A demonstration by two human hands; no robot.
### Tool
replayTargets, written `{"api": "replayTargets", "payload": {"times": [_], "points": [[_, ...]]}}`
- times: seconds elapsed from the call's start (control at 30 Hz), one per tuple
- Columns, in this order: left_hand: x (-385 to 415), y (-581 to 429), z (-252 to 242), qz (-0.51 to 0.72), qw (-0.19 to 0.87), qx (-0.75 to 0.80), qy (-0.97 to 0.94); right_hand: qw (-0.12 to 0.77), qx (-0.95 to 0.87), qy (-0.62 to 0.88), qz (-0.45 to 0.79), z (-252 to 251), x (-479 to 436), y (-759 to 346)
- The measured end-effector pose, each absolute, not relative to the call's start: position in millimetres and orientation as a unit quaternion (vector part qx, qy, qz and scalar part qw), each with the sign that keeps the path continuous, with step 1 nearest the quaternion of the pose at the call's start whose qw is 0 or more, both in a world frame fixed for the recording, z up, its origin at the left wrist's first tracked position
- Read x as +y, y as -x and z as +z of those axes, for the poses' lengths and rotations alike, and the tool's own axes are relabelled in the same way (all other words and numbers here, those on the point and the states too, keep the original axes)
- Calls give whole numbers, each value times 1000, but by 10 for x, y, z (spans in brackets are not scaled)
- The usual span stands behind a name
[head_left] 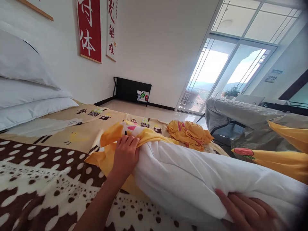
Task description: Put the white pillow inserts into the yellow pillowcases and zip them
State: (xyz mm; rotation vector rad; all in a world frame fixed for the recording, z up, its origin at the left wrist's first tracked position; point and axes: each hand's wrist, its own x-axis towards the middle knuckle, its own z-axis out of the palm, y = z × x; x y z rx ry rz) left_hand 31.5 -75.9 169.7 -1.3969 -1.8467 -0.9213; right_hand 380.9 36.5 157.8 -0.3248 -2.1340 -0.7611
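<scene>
A long white pillow (183, 173) lies across the bed, its far end inside the mouth of a yellow pillowcase (110, 154). My left hand (126, 149) is closed on the edge of the pillowcase, at the top where the cloth meets the pillow. Lower right, my right hand (250, 208) grips a fold of the white pillow, with its fingers bent into the cloth. Part of that hand is cut off and dark at the frame's edge.
A crumpled heap of yellow cloth (190, 133) lies beyond the pillow on the patterned blanket (79, 141). White pillows (29, 96) are stacked at left. Yellow pillows (276, 160) stand at right, before a plastic-covered table (240, 109). A black panel (127, 89) leans near the wall.
</scene>
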Motion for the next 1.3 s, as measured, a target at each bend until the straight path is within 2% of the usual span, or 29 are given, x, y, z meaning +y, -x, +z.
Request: {"api": "replayTargets", "payload": {"times": [0.23, 0.37, 0.5, 0.6, 0.8, 1.1, 1.17, 1.23, 1.3], "points": [[-647, -563, 1633, -289, 251, -759, 526, 348, -859, 254, -277, 2357, 868, -2896], [-548, -541, 1603, -231, 195, -814, 496, 364, -870, 232, -239, 2594, 655, -2382], [-484, -424, 1548, -225, 156, -824, 495, 317, -926, 132, -159, 2420, 291, -2003], [-494, -353, 1534, -262, 171, -810, 495, 286, -938, 150, -123, 2071, 288, -1792], [-534, -390, 1504, -391, 310, -698, 514, 319, -927, 144, -138, 1630, 441, -1639], [-762, -768, 1794, -398, 443, -602, 532, 370, -925, 9, -91, 1609, 12, -1668], [-834, -749, 1836, -377, 440, -604, 547, 340, -936, 2, -97, 1574, -60, -1739], [-883, -695, 1846, -366, 395, -620, 571, 306, -946, -24, -107, 1595, -106, -1909], [-900, -640, 1839, -356, 352, -631, 592, 313, -941, -48, -117, 1697, -120, -2165]]}}
